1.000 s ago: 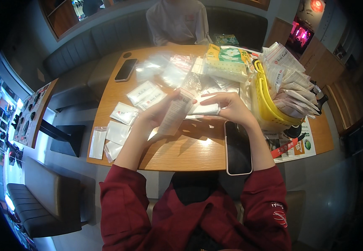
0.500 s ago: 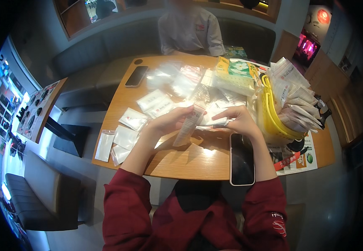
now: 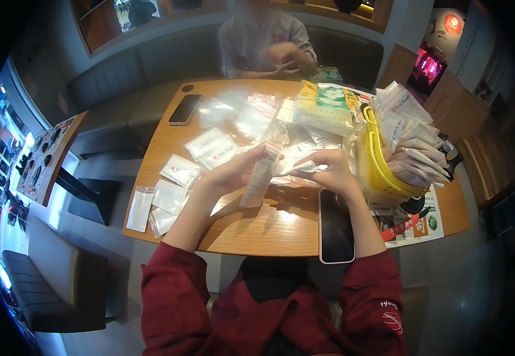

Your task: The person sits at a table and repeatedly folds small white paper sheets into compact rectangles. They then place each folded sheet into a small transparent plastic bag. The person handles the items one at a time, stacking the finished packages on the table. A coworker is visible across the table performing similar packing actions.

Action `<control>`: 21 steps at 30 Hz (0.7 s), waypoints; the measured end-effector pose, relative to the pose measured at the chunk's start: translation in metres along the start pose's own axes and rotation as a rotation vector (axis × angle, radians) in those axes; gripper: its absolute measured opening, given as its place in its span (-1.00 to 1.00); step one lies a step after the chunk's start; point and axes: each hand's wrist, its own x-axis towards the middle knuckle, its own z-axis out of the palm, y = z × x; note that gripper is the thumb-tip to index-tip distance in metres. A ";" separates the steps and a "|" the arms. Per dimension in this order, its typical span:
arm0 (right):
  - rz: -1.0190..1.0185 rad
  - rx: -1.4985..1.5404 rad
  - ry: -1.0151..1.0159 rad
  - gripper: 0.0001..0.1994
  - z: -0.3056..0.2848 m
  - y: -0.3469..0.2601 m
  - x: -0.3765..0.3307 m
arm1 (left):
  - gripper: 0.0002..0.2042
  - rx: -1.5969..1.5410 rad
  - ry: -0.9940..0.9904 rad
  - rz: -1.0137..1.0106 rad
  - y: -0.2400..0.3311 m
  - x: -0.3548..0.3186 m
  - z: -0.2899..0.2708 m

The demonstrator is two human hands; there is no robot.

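Observation:
My left hand is closed on a narrow printed plastic sachet, held tilted above the near half of the wooden table. To its right, my right hand pinches a small white packet between thumb and fingers. Part of that packet merges with the pale pile behind it, so its exact shape is hard to make out. Left of my left hand lie several flat white packets in clear bags. Loose clear plastic bags are heaped farther back.
A yellow basket full of packets stands at the right. Beside my right forearm, a phone overhangs the table's near edge; another phone lies far left. A green-and-yellow package sits at the back. Across the table sits a person.
The sachet in my left hand has turned its printed face more toward me. The person opposite has raised a hand before their chest. My view has shifted slightly.

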 end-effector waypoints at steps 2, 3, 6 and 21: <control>0.063 -0.008 0.010 -0.82 -0.002 0.000 -0.002 | -0.46 -0.022 0.026 -0.006 0.002 0.000 0.004; 0.094 -0.008 0.015 -0.83 -0.003 0.000 -0.003 | -0.45 -0.043 0.057 0.000 0.005 -0.002 0.009; 0.258 0.242 0.100 -0.81 -0.006 0.000 -0.003 | -0.42 -0.103 0.012 0.088 0.001 0.004 -0.005; 0.435 0.669 0.112 -0.74 -0.005 0.002 -0.003 | -0.35 1.178 0.375 0.960 -0.013 0.008 0.008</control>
